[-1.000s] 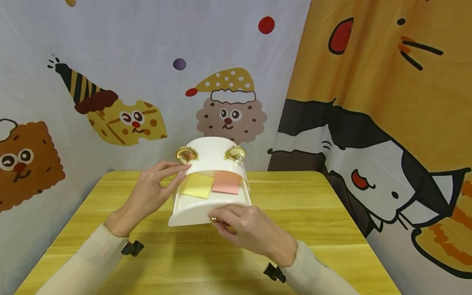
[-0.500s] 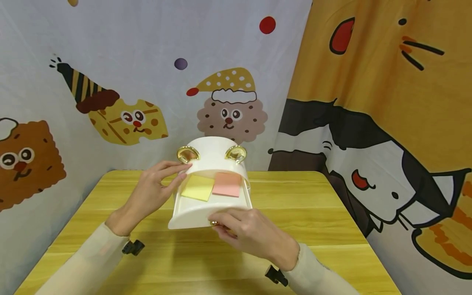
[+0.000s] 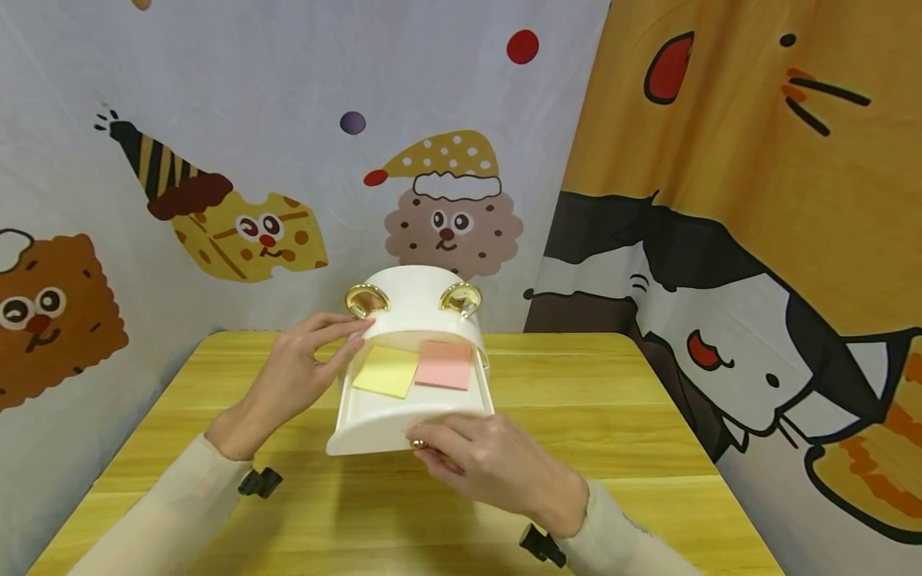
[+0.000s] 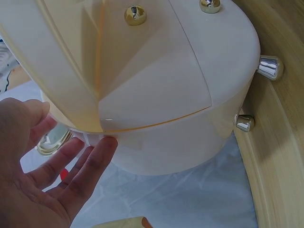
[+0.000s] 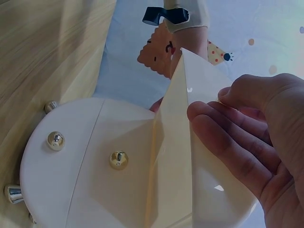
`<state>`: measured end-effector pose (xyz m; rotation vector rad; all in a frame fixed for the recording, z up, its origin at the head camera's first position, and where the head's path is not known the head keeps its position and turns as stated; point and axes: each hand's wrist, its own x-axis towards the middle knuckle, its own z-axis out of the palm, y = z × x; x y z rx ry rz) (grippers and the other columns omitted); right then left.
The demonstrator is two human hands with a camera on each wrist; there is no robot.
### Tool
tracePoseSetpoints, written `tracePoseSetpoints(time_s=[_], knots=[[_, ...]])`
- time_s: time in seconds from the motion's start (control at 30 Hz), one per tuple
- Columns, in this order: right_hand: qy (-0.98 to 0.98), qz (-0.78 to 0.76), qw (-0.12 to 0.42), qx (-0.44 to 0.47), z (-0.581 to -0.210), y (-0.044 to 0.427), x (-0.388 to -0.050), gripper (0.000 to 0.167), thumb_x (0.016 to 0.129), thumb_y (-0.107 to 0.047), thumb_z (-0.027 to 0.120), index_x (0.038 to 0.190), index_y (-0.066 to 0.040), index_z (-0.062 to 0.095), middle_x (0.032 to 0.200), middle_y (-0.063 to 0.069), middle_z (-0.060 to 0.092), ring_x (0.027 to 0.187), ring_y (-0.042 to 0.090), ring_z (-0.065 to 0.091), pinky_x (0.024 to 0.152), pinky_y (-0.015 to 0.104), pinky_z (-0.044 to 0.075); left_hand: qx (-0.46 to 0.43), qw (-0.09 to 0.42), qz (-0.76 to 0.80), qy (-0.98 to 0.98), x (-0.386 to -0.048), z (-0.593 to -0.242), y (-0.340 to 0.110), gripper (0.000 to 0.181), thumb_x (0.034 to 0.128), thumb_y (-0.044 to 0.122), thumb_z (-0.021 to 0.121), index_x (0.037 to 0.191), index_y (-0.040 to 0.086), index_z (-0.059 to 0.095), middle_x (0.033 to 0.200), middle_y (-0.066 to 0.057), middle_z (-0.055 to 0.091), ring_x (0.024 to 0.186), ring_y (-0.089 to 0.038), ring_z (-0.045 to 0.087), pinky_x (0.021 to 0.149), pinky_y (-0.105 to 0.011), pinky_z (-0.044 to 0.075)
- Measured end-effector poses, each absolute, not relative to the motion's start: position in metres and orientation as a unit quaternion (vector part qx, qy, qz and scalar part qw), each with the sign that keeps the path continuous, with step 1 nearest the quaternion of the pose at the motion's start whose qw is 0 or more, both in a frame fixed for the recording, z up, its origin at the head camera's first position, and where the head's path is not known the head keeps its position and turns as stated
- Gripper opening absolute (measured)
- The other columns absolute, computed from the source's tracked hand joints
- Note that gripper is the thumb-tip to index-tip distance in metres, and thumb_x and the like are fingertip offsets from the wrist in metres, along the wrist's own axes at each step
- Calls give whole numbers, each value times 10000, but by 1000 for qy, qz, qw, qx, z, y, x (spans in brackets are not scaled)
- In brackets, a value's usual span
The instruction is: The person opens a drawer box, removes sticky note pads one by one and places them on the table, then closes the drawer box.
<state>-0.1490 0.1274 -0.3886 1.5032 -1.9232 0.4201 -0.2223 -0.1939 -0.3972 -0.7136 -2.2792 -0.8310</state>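
Note:
A white rounded drawer cabinet [image 3: 415, 290] with two gold ear-shaped ornaments on top stands on the table. Its top drawer [image 3: 370, 436] is pulled out. Inside lie a yellow sticky note pad [image 3: 386, 371] and a pink sticky note pad [image 3: 444, 366], side by side. My right hand [image 3: 500, 464] pinches the drawer's small gold knob [image 3: 417, 444], mostly covered by the fingers. At the cabinet's upper left side, my left hand [image 3: 295, 368] rests its fingertips. In the left wrist view those fingers [image 4: 90, 166] are nearly straight against the white side wall.
Below the pulled drawer are more drawer fronts with gold knobs [image 5: 118, 160]. Short metallic feet [image 4: 270, 67] hold the cabinet off the wood-grain table [image 3: 612, 416]. A cartoon-printed curtain [image 3: 288, 96] hangs close behind the table and along its right side.
My right hand has drawn the top drawer farther out toward me, and both sticky note pads have come along with it. My left hand has stayed on the cabinet's side.

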Motion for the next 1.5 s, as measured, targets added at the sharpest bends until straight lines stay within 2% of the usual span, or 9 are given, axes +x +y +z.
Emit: tracePoseSetpoints(time_s=[0.1, 0.37, 0.6, 0.83, 1.07, 1.23, 1.3, 1.5], knots=[[-732, 157, 331, 575, -389, 128, -148, 355, 905, -90, 998, 1216, -103, 827, 1108, -45, 880, 901, 11, 791, 807, 55, 593, -269, 301, -315, -859, -222, -397, -194, 356, 1079, 75, 837, 1424, 163, 856, 1277, -130, 839, 980, -285, 814, 715, -286, 596], [-731, 150, 332, 577, -390, 128, -144, 365, 903, -94, 1000, 1228, -101, 834, 1114, -47, 887, 918, 5, 809, 825, 57, 604, -268, 302, -312, -860, -223, -397, -194, 358, 1083, 88, 839, 1431, 169, 853, 1282, -118, 838, 1034, -281, 823, 744, -333, 622], [-731, 149, 332, 577, -390, 129, -140, 364, 915, -99, 991, 1239, -108, 824, 1101, -64, 879, 832, -32, 739, 772, 26, 556, -270, 296, -325, -857, -222, -398, -194, 363, 1085, 63, 828, 1435, 155, 848, 1282, -138, 827, 990, -317, 839, 651, -242, 642], [-735, 135, 332, 575, -393, 130, -135, 324, 965, -130, 956, 1256, -130, 813, 1114, -87, 870, 882, -26, 767, 787, 56, 584, -272, 294, -325, -857, -222, -398, -194, 357, 1088, 73, 829, 1435, 155, 848, 1298, -139, 824, 955, -292, 837, 657, -196, 631], [-738, 131, 325, 577, -397, 131, -133, 316, 961, -125, 959, 1240, -138, 812, 1091, -98, 865, 855, -30, 760, 766, 39, 563, -278, 300, -332, -850, -222, -399, -194, 365, 1076, 47, 832, 1427, 149, 852, 1287, -151, 830, 928, -302, 840, 635, -216, 638], [-737, 129, 321, 581, -400, 130, -132, 319, 970, -132, 961, 1252, -130, 810, 1113, -91, 873, 919, -11, 805, 826, 72, 612, -279, 305, -333, -847, -221, -399, -194, 360, 1071, 42, 836, 1415, 145, 858, 1281, -156, 836, 967, -329, 849, 633, -177, 610], [-737, 129, 320, 582, -402, 130, -132, 315, 978, -135, 958, 1256, -126, 810, 1117, -89, 875, 935, -5, 814, 843, 86, 626, -280, 306, -333, -847, -221, -399, -194, 360, 1067, 40, 840, 1411, 142, 859, 1284, -156, 837, 1001, -345, 851, 636, -184, 615], [-738, 127, 320, 580, -407, 130, -131, 311, 988, -142, 954, 1264, -126, 812, 1132, -88, 879, 954, 2, 824, 868, 106, 642, -279, 305, -329, -849, -223, -399, -193, 358, 1073, 45, 836, 1418, 135, 854, 1285, -148, 837, 1062, -365, 843, 675, -318, 665]])
